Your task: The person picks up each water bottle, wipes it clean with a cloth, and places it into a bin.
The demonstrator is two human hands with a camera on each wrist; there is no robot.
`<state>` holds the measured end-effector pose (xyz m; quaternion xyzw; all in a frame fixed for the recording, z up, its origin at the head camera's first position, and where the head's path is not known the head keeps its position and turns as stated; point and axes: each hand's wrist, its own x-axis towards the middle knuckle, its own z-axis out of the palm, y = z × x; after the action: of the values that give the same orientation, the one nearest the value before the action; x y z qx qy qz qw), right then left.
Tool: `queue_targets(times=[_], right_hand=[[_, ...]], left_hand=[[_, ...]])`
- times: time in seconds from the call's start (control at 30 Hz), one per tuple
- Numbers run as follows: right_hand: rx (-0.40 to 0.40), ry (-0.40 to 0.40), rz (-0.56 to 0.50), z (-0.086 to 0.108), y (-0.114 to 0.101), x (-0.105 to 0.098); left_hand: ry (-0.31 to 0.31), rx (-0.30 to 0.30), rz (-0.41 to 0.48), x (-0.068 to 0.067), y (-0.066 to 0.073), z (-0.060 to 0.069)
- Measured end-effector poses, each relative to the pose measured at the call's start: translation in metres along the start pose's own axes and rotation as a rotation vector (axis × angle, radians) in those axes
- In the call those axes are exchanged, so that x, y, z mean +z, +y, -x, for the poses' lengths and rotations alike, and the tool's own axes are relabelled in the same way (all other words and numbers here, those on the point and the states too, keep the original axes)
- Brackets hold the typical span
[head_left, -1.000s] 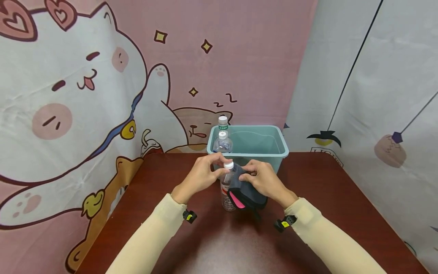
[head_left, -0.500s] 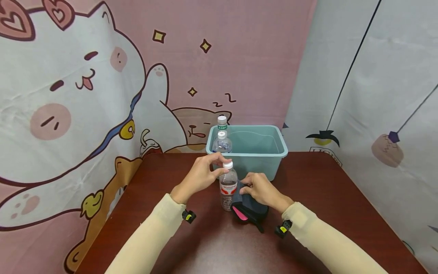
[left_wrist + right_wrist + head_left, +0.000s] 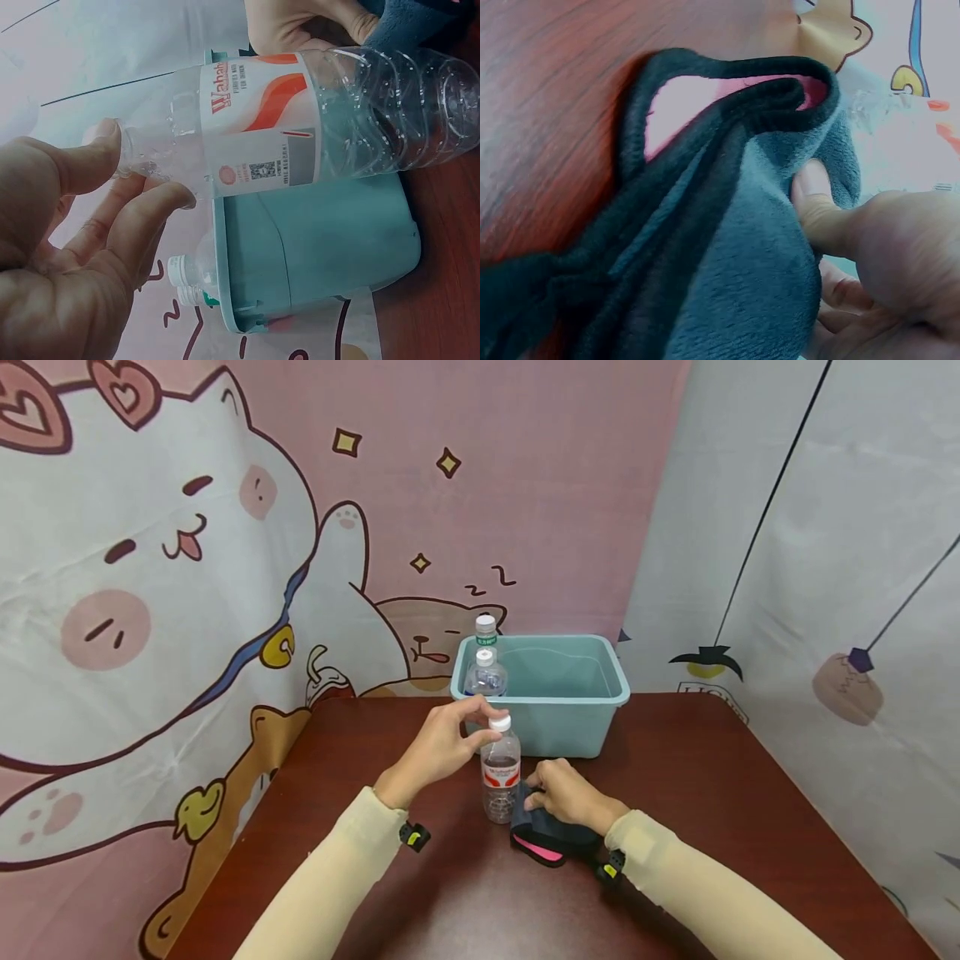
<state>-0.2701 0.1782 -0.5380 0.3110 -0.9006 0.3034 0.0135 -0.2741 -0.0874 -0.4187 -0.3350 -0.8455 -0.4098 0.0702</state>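
A clear plastic water bottle (image 3: 500,772) with a white cap and a red-and-white label stands upright on the table. My left hand (image 3: 442,739) pinches it at the cap and neck, thumb on one side and fingers on the other. To the bottle's right, my right hand (image 3: 566,792) grips a folded dark grey-blue cloth (image 3: 558,833) with black binding. Part of its pink side (image 3: 679,112) shows between the folds. The cloth lies low by the table, close beside the bottle's lower part. The right fingertips are partly hidden by the cloth.
A light blue plastic tub (image 3: 570,722) stands behind the bottle. Two capped bottles stand at its left side, the nearer bottle (image 3: 486,677) in front of the green-labelled bottle (image 3: 485,631). Cartoon-printed curtains (image 3: 525,485) hang behind the dark red wooden table (image 3: 360,752).
My right hand has drawn the cloth down and away from the bottle's neck to the tabletop, uncovering the label. The left hand stays at the cap.
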Motion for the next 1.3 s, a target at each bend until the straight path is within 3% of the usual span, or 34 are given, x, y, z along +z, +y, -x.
queue_targets(times=[0.53, 1.0, 1.3], right_hand=[[0.038, 0.103, -0.006, 0.004, -0.001, -0.006], [0.072, 0.247, -0.131, -0.006, -0.028, -0.051], [0.043, 0.339, -0.169, -0.016, -0.053, -0.072]], left_hand=[[0.004, 0.017, -0.002, 0.001, -0.002, -0.001], [0.007, 0.033, -0.002, 0.0, -0.006, 0.0], [-0.012, 0.04, 0.01, 0.0, -0.006, 0.0]])
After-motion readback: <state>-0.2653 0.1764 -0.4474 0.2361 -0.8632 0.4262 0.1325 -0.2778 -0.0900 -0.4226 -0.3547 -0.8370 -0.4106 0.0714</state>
